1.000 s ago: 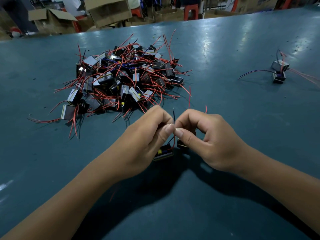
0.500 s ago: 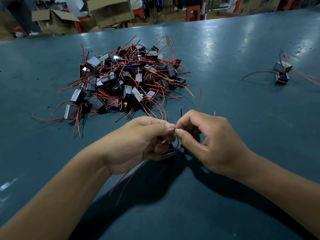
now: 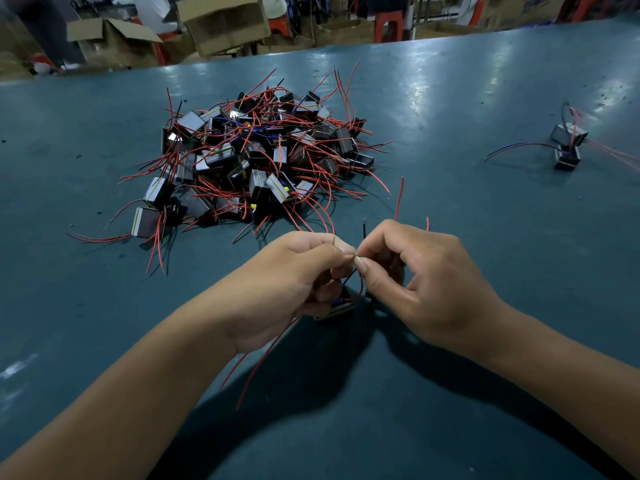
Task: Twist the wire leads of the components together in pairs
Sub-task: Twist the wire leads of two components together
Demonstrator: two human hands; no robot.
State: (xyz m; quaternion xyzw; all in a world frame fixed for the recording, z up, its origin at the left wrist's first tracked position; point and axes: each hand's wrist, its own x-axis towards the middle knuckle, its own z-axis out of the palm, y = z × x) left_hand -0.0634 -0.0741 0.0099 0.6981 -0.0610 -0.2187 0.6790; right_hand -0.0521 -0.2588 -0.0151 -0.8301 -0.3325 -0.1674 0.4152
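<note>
- Left hand (image 3: pixel 294 282): grip closed, thumb and forefinger pinching thin wire leads (image 3: pixel 351 276) at the fingertips; the other fingers are curled under.
- Right hand (image 3: pixel 426 282): grip closed, thumb and forefinger pinching the same leads; the two pinches meet tip to tip above the tabletop (image 3: pixel 450 427).
- Held component (image 3: pixel 335 308): small dark block with a yellow-edged side, directly below the pinch point, mostly hidden by both hands. Cannot tell whether it rests on the tabletop or hangs just above it. A second block under the right hand cannot be confirmed.
- Black lead end (image 3: pixel 364 227) sticks up at 12 o'clock from the pinch. A red lead (image 3: pixel 400 199) rises from behind the right hand, also toward 12 o'clock.
- Two long red leads (image 3: pixel 256 372) trail from under the left hand toward 7 o'clock, over the tabletop.
- Pile of components (image 3: pixel 256 161): many dark blocks tangled in red wires, a few blue, at 11 o'clock from the hands, near but apart.
- Two stacked components (image 3: pixel 568 147) with dark and red wires, at 2 o'clock, well apart from the hands.
- Cardboard boxes (image 3: pixel 221 22) and red stools (image 3: pixel 388 24) beyond the far tabletop edge, 12 o'clock.
</note>
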